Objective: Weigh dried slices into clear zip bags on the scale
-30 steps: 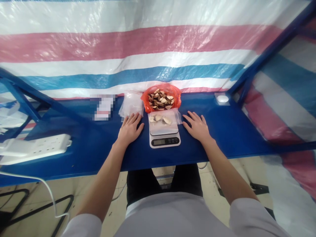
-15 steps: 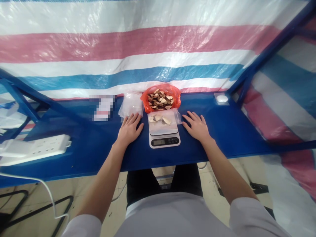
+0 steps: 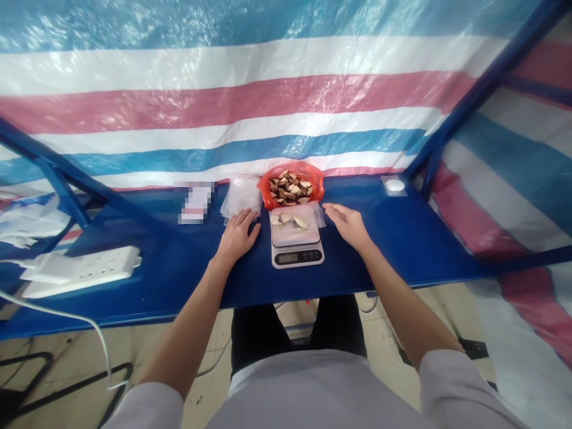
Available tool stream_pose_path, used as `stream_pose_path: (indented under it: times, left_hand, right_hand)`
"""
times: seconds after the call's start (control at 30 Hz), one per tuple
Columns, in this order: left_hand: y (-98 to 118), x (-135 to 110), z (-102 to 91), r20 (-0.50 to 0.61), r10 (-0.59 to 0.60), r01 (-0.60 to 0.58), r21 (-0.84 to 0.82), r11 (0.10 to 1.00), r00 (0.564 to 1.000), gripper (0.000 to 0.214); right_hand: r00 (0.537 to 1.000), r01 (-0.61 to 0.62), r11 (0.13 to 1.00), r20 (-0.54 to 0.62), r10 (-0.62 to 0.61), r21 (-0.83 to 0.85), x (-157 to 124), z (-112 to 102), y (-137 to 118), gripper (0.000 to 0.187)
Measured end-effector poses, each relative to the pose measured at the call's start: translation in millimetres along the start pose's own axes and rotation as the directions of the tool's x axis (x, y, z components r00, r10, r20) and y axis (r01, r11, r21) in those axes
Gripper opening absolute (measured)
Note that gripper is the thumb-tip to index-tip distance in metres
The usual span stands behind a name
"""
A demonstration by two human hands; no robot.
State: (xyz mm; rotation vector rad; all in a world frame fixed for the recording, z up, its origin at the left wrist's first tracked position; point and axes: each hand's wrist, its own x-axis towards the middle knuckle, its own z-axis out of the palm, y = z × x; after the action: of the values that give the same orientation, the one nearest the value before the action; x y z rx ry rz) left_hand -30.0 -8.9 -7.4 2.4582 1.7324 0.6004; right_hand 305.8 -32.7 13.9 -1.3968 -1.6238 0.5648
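My left hand (image 3: 239,234) lies flat on the blue table, fingers stretched out, its tips at the near edge of a stack of clear plastic bags (image 3: 241,195). My right hand (image 3: 349,226) is turned partly on its side with fingers extended, holding nothing, just right of the scale. Between the hands sits a white digital kitchen scale (image 3: 298,264), its display too faint to read. A clear zip bag (image 3: 286,234) with a few pale dried slices (image 3: 299,222) lies on its platform. Right behind is a red plastic bag (image 3: 267,195), open and full of brown-edged dried slices (image 3: 291,189).
A white power strip (image 3: 96,269) with a plugged-in adapter and cable lies on the left of the table (image 3: 179,280). A blurred-out paper (image 3: 196,202) is at the back left. A small white round object (image 3: 394,186) lies at the back right. Blue frame bars (image 3: 431,173) flank the table.
My right hand has turned from palm-down flat onto its side, its fingers drawn together beside the zip bag. My left hand stays in place. The camera view has tilted up slightly.
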Motion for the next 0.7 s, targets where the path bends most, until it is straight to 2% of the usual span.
stream_pose_path:
  times: [0.07, 0.17, 0.27, 0.37, 0.47, 0.6, 0.7]
  left_hand:
    - [0.9, 1.4, -3.2, -0.060, 0.002, -0.005, -0.036, 0.999, 0.998, 0.050]
    - [11.0, 4.4, -12.9, -0.140, 0.026, -0.039, -0.092, 0.995, 0.990, 0.045]
    - [31.9, 10.3, -24.2, -0.148, 0.124, -0.149, -0.175, 0.973, 0.981, 0.047]
    - [54.9, 18.8, -28.2, -0.093, 0.218, -0.234, -0.244, 0.941, 0.972, 0.052]
    - [69.9, 26.2, -22.8, -0.020, 0.267, -0.262, -0.268, 0.927, 0.964, 0.061]
    - [74.7, 30.6, -13.4, -0.004, 0.280, -0.268, -0.307, 0.913, 0.960, 0.075]
    - [72.9, 33.4, -13.4, -0.012, 0.282, -0.267, -0.368, 0.891, 0.959, 0.084]
  right_hand:
    - [0.996, -0.086, 0.989, 0.006, 0.086, 0.118, 4.4, 2.9, -8.6, 0.035]
    - [0.985, -0.174, 0.963, 0.030, 0.171, 0.205, 9.6, 7.1, -15.9, 0.033]
    - [0.978, -0.207, 0.944, 0.072, 0.194, 0.258, 14.2, 10.6, -16.3, 0.031]
    - [0.975, -0.205, 0.930, 0.147, 0.167, 0.305, 18.3, 14.5, -15.6, 0.030]
    - [0.973, -0.178, 0.936, 0.199, 0.120, 0.304, 20.7, 17.5, -21.2, 0.026]
    - [0.975, -0.063, 0.973, 0.221, 0.013, 0.223, 23.9, 17.1, -42.6, 0.019]
    - [0.968, 0.017, 0.986, 0.245, -0.059, 0.168, 29.9, 16.6, -63.9, 0.016]
